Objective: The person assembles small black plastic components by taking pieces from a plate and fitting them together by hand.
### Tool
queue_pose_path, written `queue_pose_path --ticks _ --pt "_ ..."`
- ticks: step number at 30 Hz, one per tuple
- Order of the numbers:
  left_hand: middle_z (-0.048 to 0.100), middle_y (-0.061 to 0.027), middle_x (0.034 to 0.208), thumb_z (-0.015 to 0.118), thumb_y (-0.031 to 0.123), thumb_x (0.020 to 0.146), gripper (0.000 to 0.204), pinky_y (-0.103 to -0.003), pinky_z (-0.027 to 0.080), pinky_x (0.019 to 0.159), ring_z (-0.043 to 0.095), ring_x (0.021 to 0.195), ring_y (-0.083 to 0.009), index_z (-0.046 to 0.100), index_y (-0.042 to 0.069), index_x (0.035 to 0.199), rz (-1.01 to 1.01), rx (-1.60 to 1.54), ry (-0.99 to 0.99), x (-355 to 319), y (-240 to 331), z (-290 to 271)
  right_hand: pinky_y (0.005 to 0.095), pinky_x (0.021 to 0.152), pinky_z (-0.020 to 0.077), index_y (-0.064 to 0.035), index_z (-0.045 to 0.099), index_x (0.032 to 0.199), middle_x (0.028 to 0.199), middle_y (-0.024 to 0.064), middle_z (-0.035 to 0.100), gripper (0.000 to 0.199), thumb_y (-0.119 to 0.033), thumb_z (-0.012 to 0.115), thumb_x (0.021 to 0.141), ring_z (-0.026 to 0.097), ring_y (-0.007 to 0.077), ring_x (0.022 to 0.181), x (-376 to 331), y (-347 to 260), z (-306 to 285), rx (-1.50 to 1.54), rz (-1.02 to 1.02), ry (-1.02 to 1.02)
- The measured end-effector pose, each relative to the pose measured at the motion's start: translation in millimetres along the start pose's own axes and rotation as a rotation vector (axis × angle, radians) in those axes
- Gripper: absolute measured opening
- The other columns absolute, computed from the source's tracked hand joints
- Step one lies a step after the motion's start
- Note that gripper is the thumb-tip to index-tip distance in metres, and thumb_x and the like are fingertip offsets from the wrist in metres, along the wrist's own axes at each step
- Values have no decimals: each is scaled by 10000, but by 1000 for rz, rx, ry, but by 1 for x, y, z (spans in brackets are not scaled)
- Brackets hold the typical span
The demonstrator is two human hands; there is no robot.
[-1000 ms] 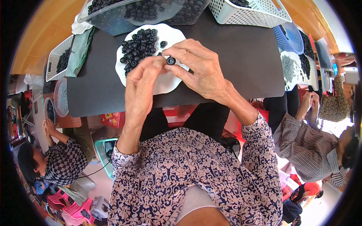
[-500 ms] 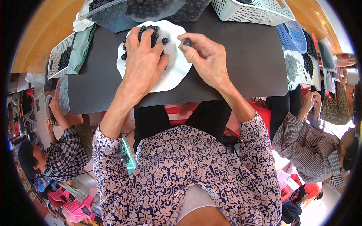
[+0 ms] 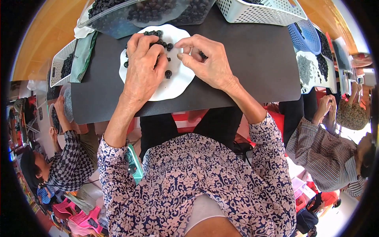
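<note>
1. White scalloped plate (image 3: 173, 90) on dk table (image 3: 260, 65): holds heap of blk round pcs (image 3: 159, 33), mostly under L hand. One loose pc (image 3: 169, 46) at heap's R edge, btwn the hands; another loose pc (image 3: 168, 74) apart, nearer the person, just beside L thumb.
2. Big clear tub (image 3: 118, 32) beyond plate: lots of blk pcs inside.
3. White perforated basket (image 3: 260, 17), far R of table: dk contents, only partly in view.
4. Blue basket (image 3: 310, 42) off table's R side, some dk pcs inside; white tray (image 3: 317, 83) near it w/ grey bits one side, blk pcs other.
5. L side: white basket (image 3: 59, 79) w/ dk pcs, green cloth-like sheet (image 3: 84, 59) beside it.
6. Labels/print: too small or blurred to read.
7. L hand (image 3: 144, 67): over heap, fingers bent down among pcs; can't tell if it grips any, tips hidden.
8. R hand (image 3: 207, 63): at plate's R edge, thumb & index tips apart, dk pc (image 3: 203, 55) tucked in curled fingers. Hands apart, small gap btwn.
</note>
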State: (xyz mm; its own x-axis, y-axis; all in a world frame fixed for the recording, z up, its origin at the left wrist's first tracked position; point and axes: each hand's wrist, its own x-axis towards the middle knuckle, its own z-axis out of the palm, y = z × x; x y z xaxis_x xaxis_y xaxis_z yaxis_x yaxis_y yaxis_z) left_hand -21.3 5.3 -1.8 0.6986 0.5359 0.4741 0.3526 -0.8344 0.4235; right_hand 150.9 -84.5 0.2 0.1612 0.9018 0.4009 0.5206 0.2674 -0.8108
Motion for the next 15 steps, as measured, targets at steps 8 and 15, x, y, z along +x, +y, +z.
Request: queue_pose_path --ticks 8,15 --pt "511 -172 1229 673 116 768 233 -490 364 1012 387 1209 -422 677 -7 966 51 261 -236 4 7 -9 258 500 418 -32 665 964 787 44 601 166 -82 677 807 477 99 525 -4 1 2 -39 -48 39" --pt "566 -153 1100 668 108 788 209 -406 411 955 452 1152 -330 675 -13 958 66 27 -90 8 4 -3 225 483 363 -75 669 1010 772 8 566 277 -20 715 742 390 65 508 -4 -2 3 -27 -87 77"
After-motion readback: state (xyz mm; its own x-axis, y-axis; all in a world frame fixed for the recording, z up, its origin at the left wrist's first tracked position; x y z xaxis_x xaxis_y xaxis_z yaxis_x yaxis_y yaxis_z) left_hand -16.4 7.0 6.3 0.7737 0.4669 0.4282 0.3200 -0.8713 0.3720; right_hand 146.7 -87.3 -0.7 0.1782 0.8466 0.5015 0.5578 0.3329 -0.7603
